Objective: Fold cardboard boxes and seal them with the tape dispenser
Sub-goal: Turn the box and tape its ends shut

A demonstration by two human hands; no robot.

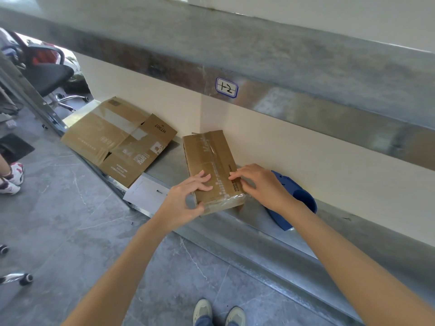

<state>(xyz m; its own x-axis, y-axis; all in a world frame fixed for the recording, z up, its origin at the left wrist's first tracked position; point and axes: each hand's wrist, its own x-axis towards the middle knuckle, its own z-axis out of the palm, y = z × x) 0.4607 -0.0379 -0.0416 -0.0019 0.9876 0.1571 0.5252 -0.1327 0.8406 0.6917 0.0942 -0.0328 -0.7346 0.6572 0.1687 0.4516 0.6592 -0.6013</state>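
Small brown cardboard box (213,161), folded shut, clear tape running along its top and over the near end, is lying flat on the grey metal shelf (237,222), its far end up against the cream wall panel. Left hand (186,203) is grasping the box's near left corner: fingers spreading over the top face, thumb wrapping round the near end. Right hand (257,184) is pressing on the box's right top edge with mostly straight fingertips, nothing clasped. Its thumb is hidden, so whether it is pinching the side is unclear.

Blue plastic tape dispenser (297,196) is lying on the shelf just right of the box, partly behind the right wrist and apart from both hands. Flattened brown cardboard box (117,140), printed HT007, is lying on the shelf to the left, overhanging the front edge. White paper sheet (147,194) is sticking out between it and the left hand.

White label with a blue border (226,87) is sitting on the metal rail above. Black office chair (47,74) is standing far left. Wearer's pale shoes (219,312) are showing at the bottom on the grey tiled floor.
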